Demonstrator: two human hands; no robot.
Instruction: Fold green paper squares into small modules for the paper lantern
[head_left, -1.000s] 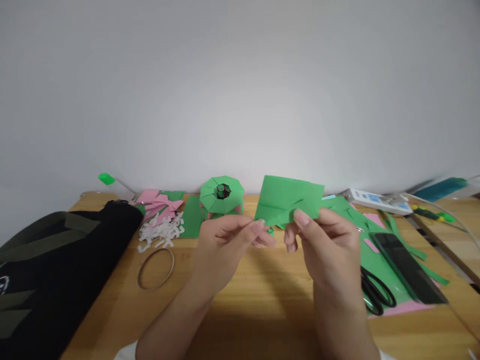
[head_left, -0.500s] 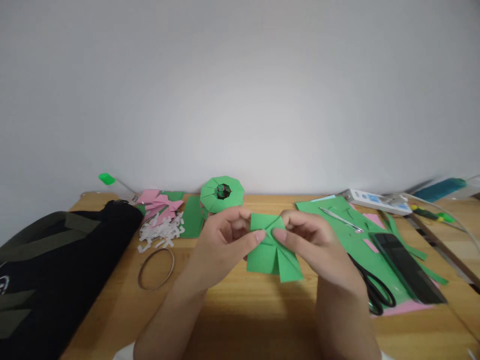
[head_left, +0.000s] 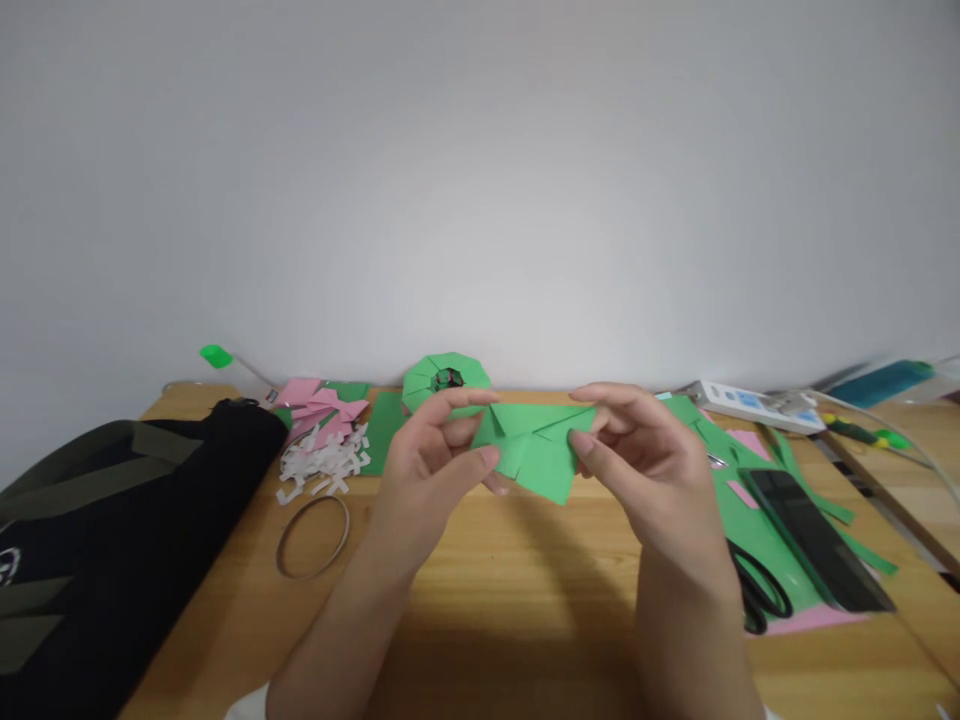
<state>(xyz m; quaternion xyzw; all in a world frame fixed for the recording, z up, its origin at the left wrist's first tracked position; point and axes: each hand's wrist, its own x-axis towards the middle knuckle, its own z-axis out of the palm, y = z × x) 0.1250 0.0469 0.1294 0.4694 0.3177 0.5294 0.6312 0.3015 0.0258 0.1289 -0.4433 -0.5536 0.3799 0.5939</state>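
Note:
A folded piece of green paper (head_left: 536, 445) is held up above the table between my two hands. My left hand (head_left: 442, 460) pinches its left end, thumb in front and fingers behind. At the right end, my right hand (head_left: 637, 450) grips the paper between thumb and fingers. Creases and overlapping flaps show on its face, and one flap hangs down at the lower right. Behind my left hand stands a round green paper form (head_left: 442, 375) with a dark opening in its middle, partly hidden by my fingers.
On the left are a black bag (head_left: 150, 530), a thin ring (head_left: 313, 538), white paper scraps (head_left: 326, 455) and pink folded paper (head_left: 319, 400). To the right lie green sheets (head_left: 750, 515), scissors (head_left: 761, 585), a dark phone (head_left: 814, 540) and a power strip (head_left: 754, 402).
The green paper has been turned in my hands and now lies wider, with its folds facing differently. My hands have moved apart to its two ends.

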